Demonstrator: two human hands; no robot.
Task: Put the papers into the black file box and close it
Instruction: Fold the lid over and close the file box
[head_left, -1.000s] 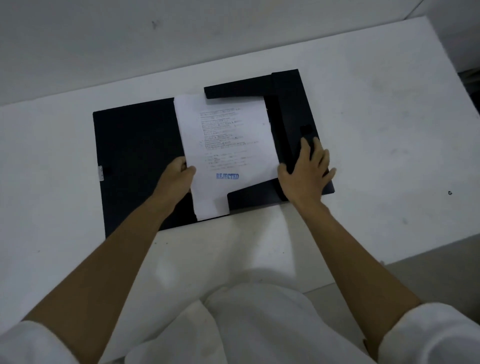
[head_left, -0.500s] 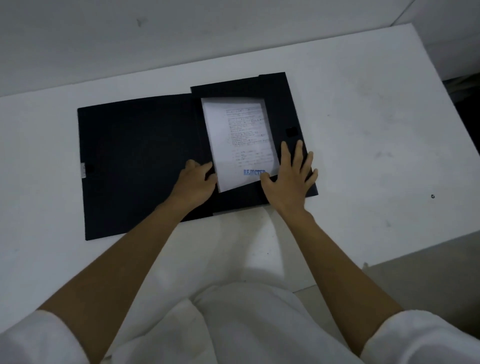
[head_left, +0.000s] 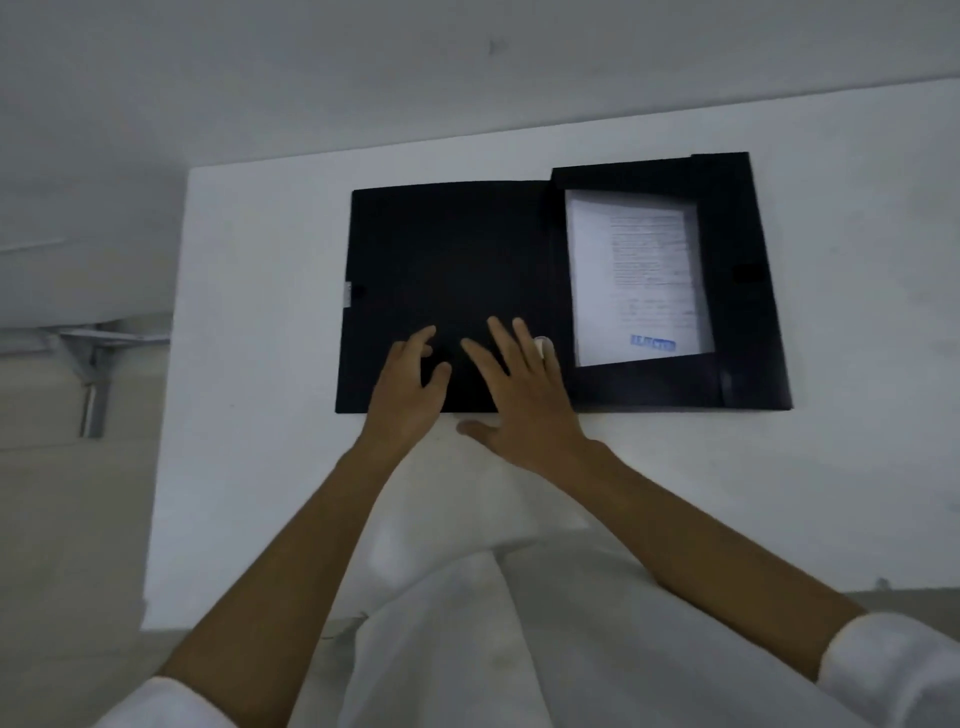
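Head view: both hands on the open cover of the black file box (head_left: 737, 218)

Lying opened flat on the white counter (head_left: 260, 312), the box holds the papers (head_left: 636, 280) in its right-hand tray, framed by its folded flaps, a blue stamp near their lower edge. Left hand (head_left: 410, 384) and right hand (head_left: 524, 395) rest close together on the near part of the cover (head_left: 447, 249), fingers (head_left: 498, 338) spread wide, gripping nothing

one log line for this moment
papers in file box tray | lid open flat | left hand, right hand on lid | next: close
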